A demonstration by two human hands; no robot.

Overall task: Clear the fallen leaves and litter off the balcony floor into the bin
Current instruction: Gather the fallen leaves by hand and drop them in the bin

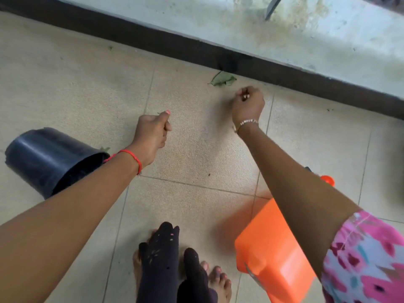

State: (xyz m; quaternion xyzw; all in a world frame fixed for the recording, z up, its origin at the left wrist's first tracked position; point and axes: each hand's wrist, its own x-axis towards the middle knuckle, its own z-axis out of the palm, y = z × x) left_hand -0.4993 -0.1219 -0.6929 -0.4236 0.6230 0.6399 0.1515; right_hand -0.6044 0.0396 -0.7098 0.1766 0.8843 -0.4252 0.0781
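Leaning down over the tiled balcony floor (196, 149), both arms stretched out. Pinching with the left hand (153, 136), fingers curled tight and thumb pressed on the forefinger, seemingly on a green sliver (158, 113) poking out just beside the thumb tip. Reaching further ahead with the right hand (248, 103), clenched with knuckles up, and impossible to tell whether grasping anything inside. Just beyond that fist, apart from it, flat on the tile right against the dark skirting (153, 43): one big green leaf (223, 79), not yet picked up. Over on the left, beside the left forearm, tipped over with its mouth turned toward that arm: the black bin (43, 154), with a small leaf (105, 149) at its rim. Far off near the skirting, a tiny green scrap (110, 48). Down under the right arm, partly hidden by it, an orange plastic container (269, 248), plus an orange cap (328, 180) peeping out past the forearm. At the bottom edge, bare feet (218, 278) and black leggings (159, 259).
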